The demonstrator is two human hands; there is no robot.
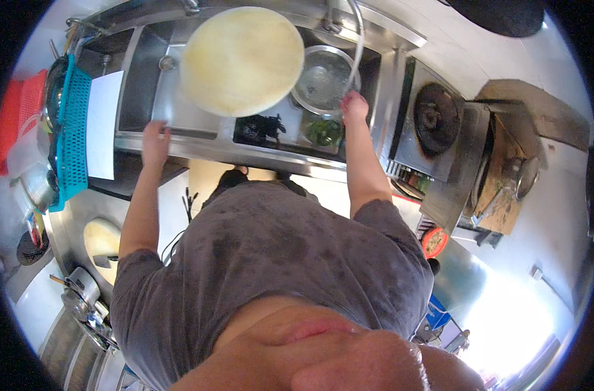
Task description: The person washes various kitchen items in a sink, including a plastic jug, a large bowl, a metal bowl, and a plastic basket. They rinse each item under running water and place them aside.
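A large round pale-yellow cutting board [243, 61] lies across the middle of a stainless steel double sink [297, 159]. To its right, a round metal bowl [319, 80] with what looks like water in it sits in the right basin. My right hand [354, 105] is closed around the lower end of a pale faucet hose [359, 44] at the bowl's right rim. Green leafy vegetables [322, 131] lie near the front of that basin, below the bowl. Over the front edge of the left basin hangs my left hand [155, 141], blurred, with no held object plainly visible.
Left of the sink stand a teal plastic basket [74, 132], a white board [104, 127] and a red basket [21, 117]. At right is a blackened gas burner [436, 117], with a wooden board [507, 195] beyond. A second round board [99, 244] bears a cleaver.
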